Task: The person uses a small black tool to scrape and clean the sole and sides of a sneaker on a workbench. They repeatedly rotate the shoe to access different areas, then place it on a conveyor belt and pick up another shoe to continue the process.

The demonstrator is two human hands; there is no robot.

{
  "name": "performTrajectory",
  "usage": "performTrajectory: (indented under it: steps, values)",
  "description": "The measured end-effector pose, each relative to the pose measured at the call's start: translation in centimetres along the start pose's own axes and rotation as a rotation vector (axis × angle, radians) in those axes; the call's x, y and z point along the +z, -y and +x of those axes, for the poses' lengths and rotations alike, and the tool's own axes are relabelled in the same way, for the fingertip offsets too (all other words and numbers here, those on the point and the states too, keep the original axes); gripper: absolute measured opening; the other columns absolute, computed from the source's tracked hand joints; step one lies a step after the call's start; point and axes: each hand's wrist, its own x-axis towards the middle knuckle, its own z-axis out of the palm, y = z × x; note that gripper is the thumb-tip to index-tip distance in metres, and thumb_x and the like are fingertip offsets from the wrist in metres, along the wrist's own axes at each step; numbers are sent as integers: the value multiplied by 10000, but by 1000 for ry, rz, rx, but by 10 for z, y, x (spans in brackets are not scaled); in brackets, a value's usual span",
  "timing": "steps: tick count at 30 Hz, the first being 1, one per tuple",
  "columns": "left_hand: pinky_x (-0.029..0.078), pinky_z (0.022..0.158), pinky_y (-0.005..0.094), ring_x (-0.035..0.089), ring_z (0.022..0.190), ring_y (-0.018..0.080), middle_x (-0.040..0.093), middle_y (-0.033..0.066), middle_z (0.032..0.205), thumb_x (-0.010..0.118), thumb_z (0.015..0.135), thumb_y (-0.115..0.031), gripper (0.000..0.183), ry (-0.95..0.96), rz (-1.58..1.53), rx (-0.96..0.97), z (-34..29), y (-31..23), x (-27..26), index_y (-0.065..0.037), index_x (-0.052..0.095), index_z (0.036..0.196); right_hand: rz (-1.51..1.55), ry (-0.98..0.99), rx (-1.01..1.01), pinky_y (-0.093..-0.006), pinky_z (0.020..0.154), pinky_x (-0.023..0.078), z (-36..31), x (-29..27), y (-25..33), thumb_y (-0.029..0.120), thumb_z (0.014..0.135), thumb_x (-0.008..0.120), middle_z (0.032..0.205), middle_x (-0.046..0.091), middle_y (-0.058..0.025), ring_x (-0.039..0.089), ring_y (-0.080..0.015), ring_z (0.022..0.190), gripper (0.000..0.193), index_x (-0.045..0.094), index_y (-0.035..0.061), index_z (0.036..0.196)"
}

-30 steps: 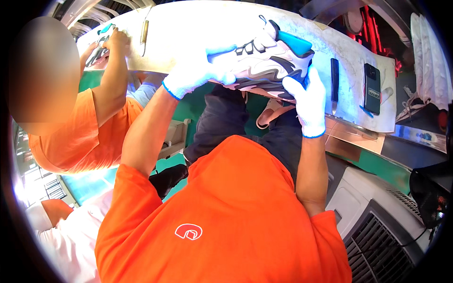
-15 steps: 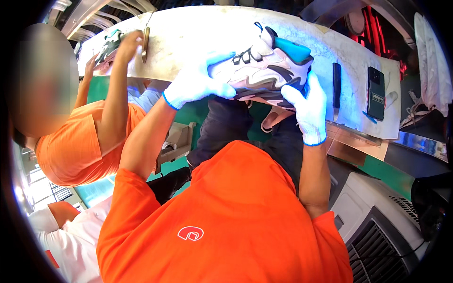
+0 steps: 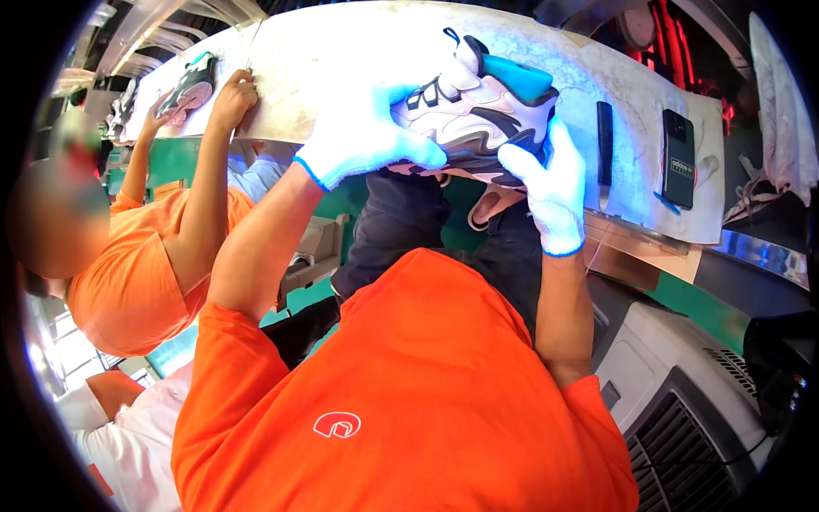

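Between my two hands is a sneaker [image 3: 486, 115], white and grey with black accents, black laces and a bright blue piece at the collar and heel. It is held side-on above the table's near edge. My left hand [image 3: 367, 141], in a white knit glove with a blue cuff, is closed round the toe end, thumb along the sole. My right hand [image 3: 548, 183], gloved the same way, grips the heel end with its thumb low by the sole. Some of the fingers of both hands are hidden behind the shoe.
On the pale worktable [image 3: 316, 60], a dark-handled blade tool [image 3: 605, 154] and a black phone [image 3: 678, 158] lie to the right. At left a co-worker in orange [image 3: 141, 264] handles another sneaker [image 3: 192, 90]. A grey vented machine [image 3: 682, 384] stands at lower right.
The sneaker has tilted a little, and my left hand has shifted slightly right along it. The co-worker's head and hand have moved a little, their shoe now less covered.
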Motion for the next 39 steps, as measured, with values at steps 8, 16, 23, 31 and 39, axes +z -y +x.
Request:
performTrajectory:
  steps: [8, 16, 23, 31, 39]
  values:
    - [612, 942, 419, 793, 1062, 326, 808, 203, 1198, 971, 658, -555, 950, -92, 61, 37, 0, -18, 10, -2, 737, 1394, -20, -3, 23, -388, 1021, 586, 1, -1, 2, 146, 926, 904, 1290, 755, -150, 711, -217, 1179, 592, 626, -41, 1414]
    - [602, 981, 450, 741, 1110, 346, 740, 205, 1149, 1021, 608, -372, 971, -136, -147, -44, 4, -44, 29, 63, 622, 1379, -48, 54, 14, -383, 1047, 581, 2, -6, 0, 130, 920, 909, 1327, 745, -132, 712, -220, 1191, 641, 599, -34, 1457]
    - [583, 1028, 465, 718, 1188, 378, 703, 211, 1275, 1041, 625, -472, 1026, -193, -95, 73, 1, -43, 46, 33, 630, 1417, -93, 28, 24, -380, 1011, 602, -7, -4, 10, 144, 907, 918, 1304, 751, -158, 731, -229, 1164, 647, 597, -24, 1443]
    - [558, 1102, 468, 694, 1251, 363, 676, 197, 1328, 1056, 629, -371, 1070, -161, -83, 104, -1, -34, 40, 40, 547, 1476, 13, 138, 28, -401, 1125, 552, -7, -16, -6, 139, 922, 884, 1410, 728, -184, 700, -255, 1286, 850, 477, -28, 1649]
    - [606, 1048, 457, 749, 1199, 339, 727, 195, 1316, 1067, 622, -387, 1033, -156, -29, 57, -15, -37, 47, -6, 556, 1435, -186, 378, 248, -365, 997, 585, 3, -49, 26, 70, 857, 906, 1158, 799, -100, 735, -192, 1056, 470, 724, -70, 1267]
